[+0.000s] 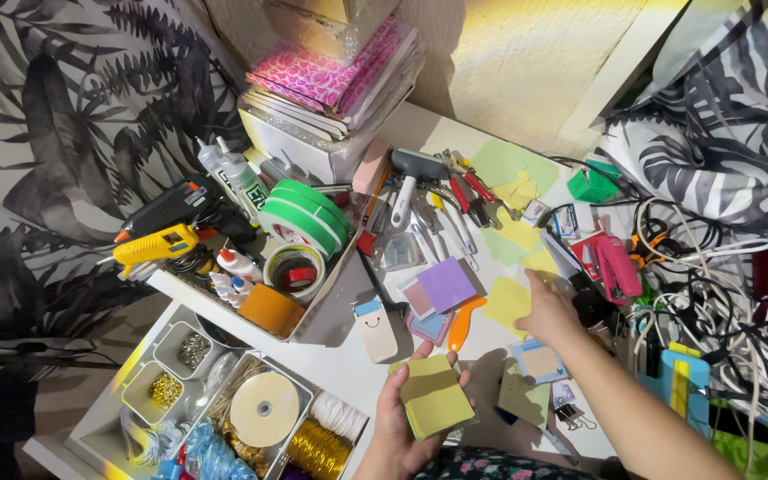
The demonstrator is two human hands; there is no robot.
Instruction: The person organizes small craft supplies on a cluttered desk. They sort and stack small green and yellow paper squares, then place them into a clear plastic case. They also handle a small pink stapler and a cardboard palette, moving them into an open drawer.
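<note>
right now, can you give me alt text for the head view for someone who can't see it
A left hand holds a yellow-green paper pad over a cluttered white desk, while the right hand reaches to a yellow paper square. Around them lie tape rolls, glue guns, pliers, a purple square and tangled cables.

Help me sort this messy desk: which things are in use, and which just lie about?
In use:
left hand holding yellow-green paper pad
right hand on yellow paper square

Lying about:
tape rolls
glue guns
pliers
cables
</note>
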